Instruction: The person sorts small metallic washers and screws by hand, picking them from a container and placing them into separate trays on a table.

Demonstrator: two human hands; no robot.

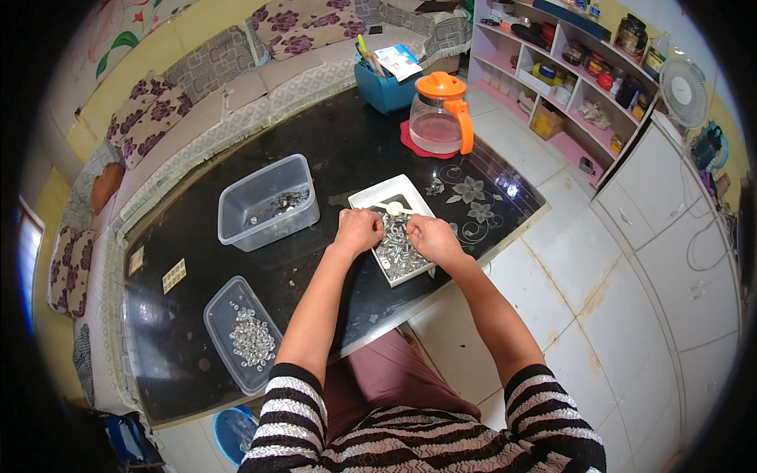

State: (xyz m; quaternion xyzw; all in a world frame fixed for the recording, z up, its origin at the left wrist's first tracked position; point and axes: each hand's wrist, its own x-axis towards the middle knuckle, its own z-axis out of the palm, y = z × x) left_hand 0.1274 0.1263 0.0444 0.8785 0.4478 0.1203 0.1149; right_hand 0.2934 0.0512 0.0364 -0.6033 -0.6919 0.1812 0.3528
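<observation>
A white rectangular tray [419, 199] holds many small metal parts [403, 251], with a pale yellow plastic piece [395, 207] across them near the middle. Over the tray's left edge is my left hand [359, 229], its fingers curled; whether something small is between them cannot be told. My right hand [434, 237] is curled over the tray's right side, close to the yellow piece's right end, its fingertips partly hidden. To the left stands a clear plastic tub [266, 219] with dark small parts inside. Nearer, a translucent lid [223, 331] bears a heap of shiny metal rings [253, 340].
On the black glossy table [195, 233], a glass jug with an orange lid [437, 121] stands on a red mat beyond the tray. Behind it is a blue holder [384, 91]. A blue bin [227, 431] sits on the floor by the near table edge.
</observation>
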